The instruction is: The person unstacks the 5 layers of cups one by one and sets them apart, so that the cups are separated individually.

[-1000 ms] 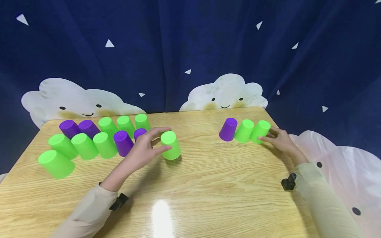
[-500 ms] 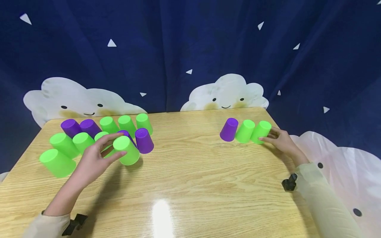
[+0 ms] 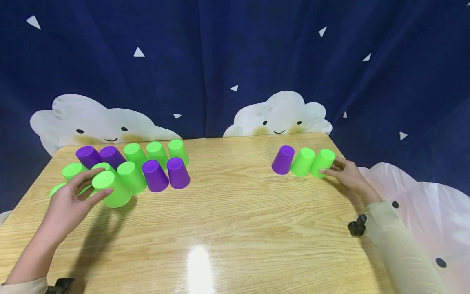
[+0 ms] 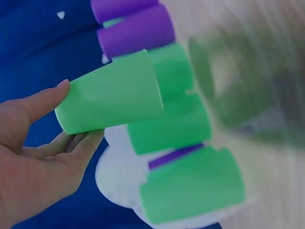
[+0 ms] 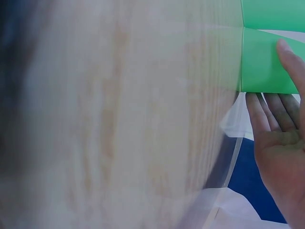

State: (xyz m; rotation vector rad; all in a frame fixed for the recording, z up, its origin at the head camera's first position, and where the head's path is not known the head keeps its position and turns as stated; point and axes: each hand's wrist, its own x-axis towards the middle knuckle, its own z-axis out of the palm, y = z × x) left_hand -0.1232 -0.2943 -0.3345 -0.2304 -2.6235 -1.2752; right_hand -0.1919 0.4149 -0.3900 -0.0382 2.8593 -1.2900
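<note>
My left hand [image 3: 67,206] pinches an upturned green plastic cup [image 3: 114,192] between thumb and fingers, near its closed end. A shadow falls on the wood beside this cup, and its rim seems raised off the table; in the left wrist view the same cup [image 4: 109,98] stands out in front of other green cups [image 4: 171,121]. At the far right, my right hand [image 3: 348,175] grips an upturned green cup [image 3: 324,161] that stands on the table, the thumb on its near side. In the right wrist view the fingers lie along this cup's side [image 5: 267,62].
Beside the right-hand cup stand another green cup [image 3: 302,162] and a purple cup [image 3: 283,160]. Several upturned cups fill the table's left side, among them purple cups [image 3: 178,173] and green ones [image 3: 132,177]. A dark blue curtain [image 3: 205,61] hangs behind the wooden table [image 3: 257,228].
My left hand has carried its green cup leftward, past the purple cups, to the front of the green ones. My right hand stays on its cup.
</note>
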